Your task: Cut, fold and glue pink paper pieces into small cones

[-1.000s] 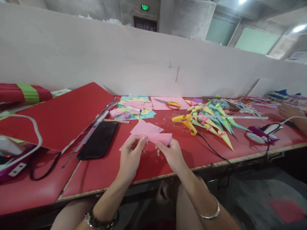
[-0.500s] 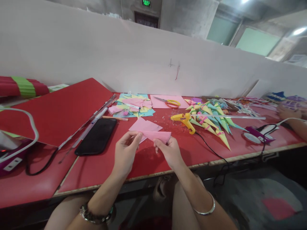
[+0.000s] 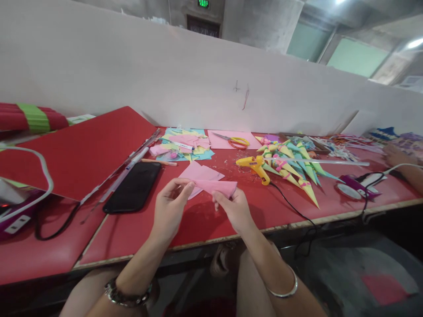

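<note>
A pink sheet of paper (image 3: pixel 213 186), rolled into a narrow cone, is held between my two hands above the table's front part. My left hand (image 3: pixel 172 204) pinches its pointed left end between thumb and fingers. Around the wider right end, the fingers of my right hand (image 3: pixel 234 207) are closed, the thumb pressed on the front. Just behind lie loose pink paper pieces (image 3: pixel 198 170) on the red tabletop. To the right of them rests a yellow hot glue gun (image 3: pixel 254 165), its black cord running off the front edge.
Finished-looking paper cones (image 3: pixel 297 163) are heaped at right. Scissors (image 3: pixel 233 140) lie on a pink sheet at the back, beside paper scraps (image 3: pixel 185 145). A black phone (image 3: pixel 132 187) and a red board (image 3: pixel 86 152) are at left. Another person's hand (image 3: pixel 396 156) is far right.
My left hand has shifted very slightly left, still pinching the paper. The right hand's grip looks the same. The view has moved a little.
</note>
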### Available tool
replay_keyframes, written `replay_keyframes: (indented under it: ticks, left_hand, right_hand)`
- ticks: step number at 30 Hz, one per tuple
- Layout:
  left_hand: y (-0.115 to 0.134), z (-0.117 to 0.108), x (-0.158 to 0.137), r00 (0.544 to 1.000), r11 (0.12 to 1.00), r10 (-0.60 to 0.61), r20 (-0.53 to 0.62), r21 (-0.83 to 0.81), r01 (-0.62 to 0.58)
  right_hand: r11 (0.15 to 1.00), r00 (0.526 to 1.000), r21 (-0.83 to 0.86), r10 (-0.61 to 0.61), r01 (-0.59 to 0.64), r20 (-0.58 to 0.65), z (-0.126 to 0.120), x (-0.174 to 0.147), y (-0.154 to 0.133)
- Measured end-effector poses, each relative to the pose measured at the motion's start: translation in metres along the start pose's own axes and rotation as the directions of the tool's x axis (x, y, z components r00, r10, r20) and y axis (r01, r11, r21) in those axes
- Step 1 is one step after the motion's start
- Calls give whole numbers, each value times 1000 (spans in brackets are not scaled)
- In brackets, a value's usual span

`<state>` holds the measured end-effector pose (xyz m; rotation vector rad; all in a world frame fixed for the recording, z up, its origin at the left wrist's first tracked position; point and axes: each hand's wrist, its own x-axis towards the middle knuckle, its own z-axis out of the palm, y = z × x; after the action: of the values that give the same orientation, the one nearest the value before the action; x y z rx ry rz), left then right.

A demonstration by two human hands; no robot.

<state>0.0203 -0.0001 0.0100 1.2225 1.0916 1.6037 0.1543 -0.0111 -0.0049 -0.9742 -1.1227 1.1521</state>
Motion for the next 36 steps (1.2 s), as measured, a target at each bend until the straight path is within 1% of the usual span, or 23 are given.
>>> replay_keyframes:
  ticks: [8, 14, 18, 20, 21, 23, 24, 25, 26, 28, 29, 32, 36]
  left_hand:
    - [10, -4, 0, 998, 987, 57, 40, 149, -63]
    - [14, -8, 0, 992, 969, 108, 59, 215, -119]
    - [11, -11, 2, 989, 974, 123, 83, 183, -137]
    - [8, -12, 3, 989, 986, 109, 100, 116, -120]
    - [7, -12, 4, 987, 992, 96, 128, 67, -105]
    - [4, -9, 3, 971, 998, 63, 229, 1, -65]
    - [3, -7, 2, 959, 998, 46, 280, 19, -53]
    - [2, -5, 1, 949, 996, 28, 314, 72, -53]
    - [1, -3, -1, 947, 988, 12, 322, 143, -61]
    - [1, 2, -5, 960, 960, 6, 281, 267, -85]
    - [2, 4, -6, 967, 949, 18, 256, 300, -97]
    - [3, 6, -7, 971, 933, 45, 235, 338, -125]
    - [4, 6, -6, 969, 926, 37, 244, 355, -125]
  right_hand:
    - [1000, 1000, -11, -24, 24, -1, -2, -1, 2]
    - [1000, 1000, 13, -4, 4, 8, -2, -1, 2]
    - [1000, 1000, 31, 2, -2, 8, -2, 0, 2]
    - [999, 1000, 32, -5, 5, 6, -2, 0, 2]
    - [999, 1000, 32, -6, 6, 4, -1, 0, 2]
    - [999, 1000, 33, 2, -2, 6, -1, 0, 3]
    - [999, 1000, 34, 7, -7, 11, 0, -1, 3]
    - [999, 1000, 31, 10, -10, 20, 0, -1, 2]
    - [1000, 999, 22, 10, -11, 34, 0, -1, 2]
    - [1000, 999, -18, 3, -2, 52, 1, -2, 1]
    - [999, 999, -43, -3, 5, 48, 1, -2, 1]
    - [995, 999, -89, -41, 40, -10, 2, -3, -2]
    - [990, 993, -111, -91, 82, -74, 4, -2, -4]
